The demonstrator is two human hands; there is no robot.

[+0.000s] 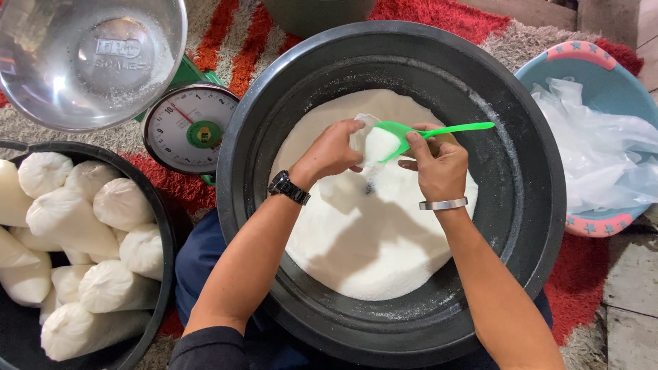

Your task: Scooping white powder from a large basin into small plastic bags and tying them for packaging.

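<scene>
A big black basin in the middle holds a heap of white sugar-like grains. My left hand holds a small clear plastic bag open above the heap. My right hand grips a green plastic scoop, its bowl tipped into the bag's mouth with white grains in it. A black watch is on my left wrist, a silver bangle on my right.
A black tub at left holds several filled white bags. A green dial scale with a steel pan stands at upper left. A blue basin with empty clear bags sits at right on a red striped rug.
</scene>
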